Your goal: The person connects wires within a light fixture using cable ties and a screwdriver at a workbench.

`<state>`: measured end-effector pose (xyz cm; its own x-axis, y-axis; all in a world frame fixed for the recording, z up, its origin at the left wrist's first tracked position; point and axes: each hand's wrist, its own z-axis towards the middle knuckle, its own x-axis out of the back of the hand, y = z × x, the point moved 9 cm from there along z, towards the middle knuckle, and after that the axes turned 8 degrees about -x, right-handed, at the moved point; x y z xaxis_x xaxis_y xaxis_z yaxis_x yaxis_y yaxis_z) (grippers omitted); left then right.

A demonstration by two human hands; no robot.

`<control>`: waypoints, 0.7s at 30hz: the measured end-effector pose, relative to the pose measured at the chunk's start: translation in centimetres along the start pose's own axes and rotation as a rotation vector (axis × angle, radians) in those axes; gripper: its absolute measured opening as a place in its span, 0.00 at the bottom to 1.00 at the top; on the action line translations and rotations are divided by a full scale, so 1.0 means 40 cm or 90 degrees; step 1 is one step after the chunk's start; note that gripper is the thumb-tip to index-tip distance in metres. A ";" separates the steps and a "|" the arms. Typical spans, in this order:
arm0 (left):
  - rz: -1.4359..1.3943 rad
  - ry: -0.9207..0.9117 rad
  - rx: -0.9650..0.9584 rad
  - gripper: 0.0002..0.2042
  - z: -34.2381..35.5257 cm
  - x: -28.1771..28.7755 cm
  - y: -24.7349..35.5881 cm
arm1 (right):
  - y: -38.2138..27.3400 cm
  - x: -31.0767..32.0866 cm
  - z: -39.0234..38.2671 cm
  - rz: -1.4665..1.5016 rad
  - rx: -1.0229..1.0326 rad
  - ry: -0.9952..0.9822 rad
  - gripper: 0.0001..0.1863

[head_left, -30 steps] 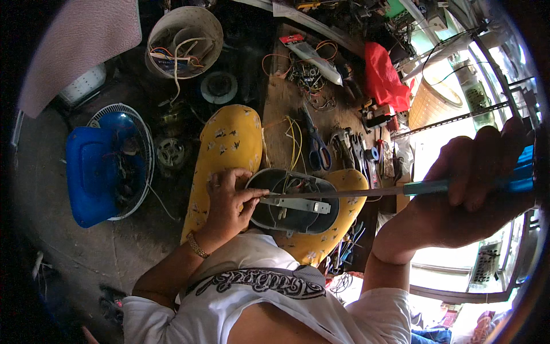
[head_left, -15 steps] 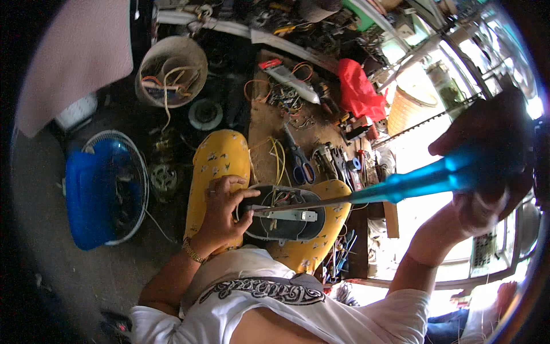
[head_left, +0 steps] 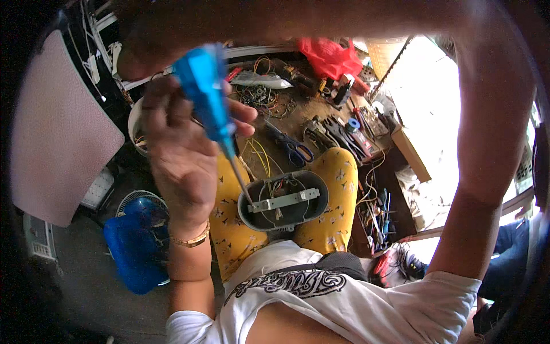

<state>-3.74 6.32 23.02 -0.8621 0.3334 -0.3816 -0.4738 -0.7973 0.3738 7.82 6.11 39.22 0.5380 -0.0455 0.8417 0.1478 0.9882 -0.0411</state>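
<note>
My left hand [head_left: 180, 149] is raised palm toward me, loosely curved fingers apart, behind the blue-handled screwdriver [head_left: 203, 97]. My right hand [head_left: 146, 43] reaches across the top above the handle's end, dark and blurred; its grip is hidden. The screwdriver's long shaft slants down to the left end of a pale metal strip [head_left: 286, 198]. That strip lies across an oval grey housing [head_left: 321, 203] with wires inside, resting between my thighs in yellow patterned trousers [head_left: 339, 183].
A wooden board [head_left: 303, 103] holds scissors [head_left: 298, 152], pliers, wires and a red bag [head_left: 326, 57]. At left are a pink padded panel [head_left: 63, 132], a bucket [head_left: 136, 123] and a blue fan part [head_left: 129, 258]. Tools [head_left: 378, 223] stand low at right.
My left hand has left the housing and risen. My right arm has swung up across the view, and the screwdriver has turned from nearly level to steep. The view has shifted too.
</note>
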 end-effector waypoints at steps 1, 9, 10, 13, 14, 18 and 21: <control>-0.017 -0.011 -0.019 0.41 0.022 -0.023 0.025 | 0.003 -0.012 0.006 0.034 0.015 -0.014 0.35; 0.074 -0.038 0.068 0.30 0.049 0.008 -0.033 | 0.008 -0.072 0.036 0.292 0.068 -0.120 0.28; -0.063 -0.072 0.156 0.34 0.044 -0.008 -0.060 | 0.005 -0.073 0.036 0.318 0.063 -0.138 0.28; -0.137 -0.059 0.212 0.37 0.037 -0.005 -0.058 | -0.005 -0.083 0.048 0.434 0.048 -0.213 0.25; -0.214 -0.086 0.184 0.37 0.045 -0.060 -0.080 | -0.012 -0.058 0.030 0.458 -0.020 -0.257 0.24; 0.103 -0.012 0.023 0.29 0.027 -0.046 -0.034 | 0.004 -0.064 0.023 0.352 0.072 -0.053 0.23; -0.029 -0.040 0.121 0.26 0.025 -0.006 -0.046 | -0.041 -0.058 -0.013 0.096 0.173 0.174 0.23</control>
<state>-2.83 8.21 23.27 -0.8454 0.4032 -0.3504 -0.5333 -0.6731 0.5123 6.77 4.50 37.06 0.7425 0.1017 0.6620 -0.1547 0.9877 0.0217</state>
